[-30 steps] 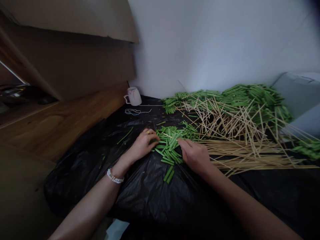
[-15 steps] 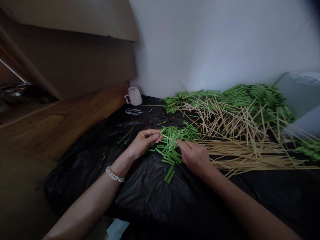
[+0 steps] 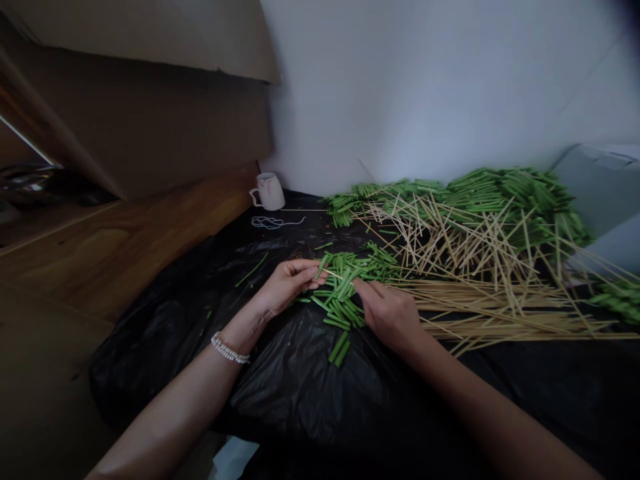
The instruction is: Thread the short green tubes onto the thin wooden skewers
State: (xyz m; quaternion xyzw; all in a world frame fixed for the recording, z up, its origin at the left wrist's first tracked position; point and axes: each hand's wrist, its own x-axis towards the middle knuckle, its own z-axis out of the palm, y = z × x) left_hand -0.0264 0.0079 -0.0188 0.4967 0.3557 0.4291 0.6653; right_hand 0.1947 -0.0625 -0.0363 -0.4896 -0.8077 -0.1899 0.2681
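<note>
My left hand [image 3: 295, 281] pinches a short cut piece of green stem [image 3: 321, 268] between thumb and fingers. My right hand [image 3: 387, 310] is closed around a thin bamboo skewer [image 3: 334, 274], whose pale end points left and meets the green piece at my left fingertips. Whether the point has gone into the piece is too small to tell. Between and under both hands lies a loose heap of cut green stems [image 3: 340, 308], which look like garlic scapes or long beans. The skewer's other end is hidden by my right hand.
Loose skewers [image 3: 500, 327] lie to the right. Behind them, skewers threaded with green pieces [image 3: 505, 190] are piled against the wall. A white mug [image 3: 270, 192] and some pale string [image 3: 275, 222] sit at the back left, on black plastic sheeting [image 3: 310, 373]. A cardboard box [image 3: 190, 120] overhangs the left.
The green piece now shows more clearly at my left fingertips, against the skewer's end. Both hands have hardly moved.
</note>
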